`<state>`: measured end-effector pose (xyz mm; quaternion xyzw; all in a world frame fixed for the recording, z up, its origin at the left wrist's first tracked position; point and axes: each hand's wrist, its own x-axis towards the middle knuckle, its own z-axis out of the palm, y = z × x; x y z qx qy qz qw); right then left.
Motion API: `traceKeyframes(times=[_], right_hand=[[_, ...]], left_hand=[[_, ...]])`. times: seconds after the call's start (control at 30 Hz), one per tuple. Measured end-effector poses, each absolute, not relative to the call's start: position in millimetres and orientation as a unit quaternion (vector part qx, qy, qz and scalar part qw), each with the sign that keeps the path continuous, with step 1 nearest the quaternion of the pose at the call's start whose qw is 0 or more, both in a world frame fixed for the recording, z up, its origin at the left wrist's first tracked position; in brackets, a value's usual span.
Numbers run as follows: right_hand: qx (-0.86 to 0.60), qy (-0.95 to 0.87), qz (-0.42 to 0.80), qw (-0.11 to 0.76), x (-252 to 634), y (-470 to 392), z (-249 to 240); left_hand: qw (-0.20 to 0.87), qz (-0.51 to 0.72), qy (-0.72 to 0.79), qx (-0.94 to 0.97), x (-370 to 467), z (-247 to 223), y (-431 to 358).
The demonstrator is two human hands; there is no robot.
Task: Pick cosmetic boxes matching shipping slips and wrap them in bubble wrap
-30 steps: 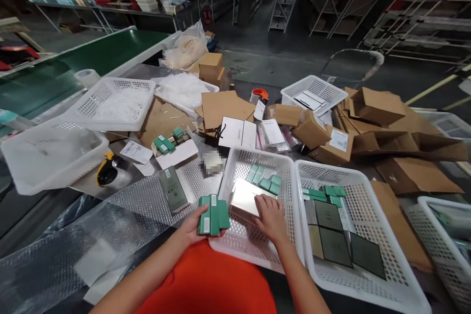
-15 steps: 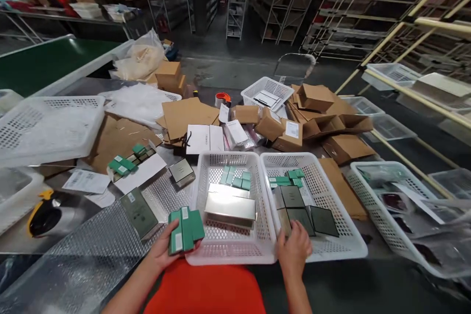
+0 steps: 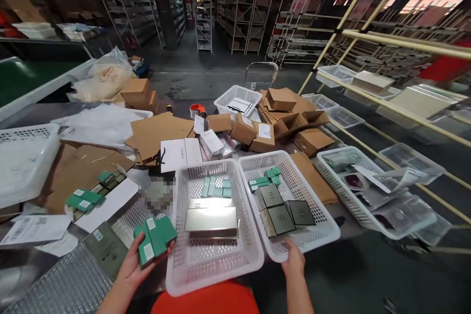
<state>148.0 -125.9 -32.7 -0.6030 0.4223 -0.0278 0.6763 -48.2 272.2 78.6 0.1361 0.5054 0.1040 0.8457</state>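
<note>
My left hand (image 3: 131,266) is closed around several small green boxes (image 3: 156,239), held side by side with white labels up, left of the middle white basket (image 3: 214,279). My right hand (image 3: 295,259) grips the front rim of the right white basket (image 3: 323,233), with some fingers hidden. That basket holds dark grey-green square boxes (image 3: 281,219) and small green boxes (image 3: 273,172) behind them. In the middle basket lie a shiny pale-gold box (image 3: 211,220) and several small green boxes (image 3: 222,189).
To the left, a dark box (image 3: 106,249) lies on bubble wrap (image 3: 64,274) near an open white carton (image 3: 108,201) with green boxes. Behind stand a white paper bag (image 3: 180,153) and brown cartons (image 3: 263,138). A basket of bagged goods (image 3: 390,208) and rack poles (image 3: 401,122) are at right.
My view has swung to the right. My right hand has come back from the dark boxes to the right basket's front rim. My left hand still holds the green boxes.
</note>
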Motion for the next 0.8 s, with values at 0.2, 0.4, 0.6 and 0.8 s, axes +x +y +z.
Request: traceKeyframes(times=[0.2, 0.4, 0.6, 0.8], right_hand=[[-0.525, 0.506, 0.003, 0.684, 144, -129, -28], [-0.505, 0.511, -0.034, 0.695, 131, -138, -18], [-0.51, 0.509, -0.071, 0.69, 165, -186, -7], [-0.556, 0.472, -0.092, 0.678, 217, -218, -3]], left_hand=[[0.843, 0.109, 0.509, 0.134, -45, 76, 268], [0.841, 0.099, 0.507, 0.162, -43, 73, 272], [0.842, 0.093, 0.507, 0.158, -42, 72, 274], [0.832, 0.084, 0.529, 0.146, -35, 84, 269]])
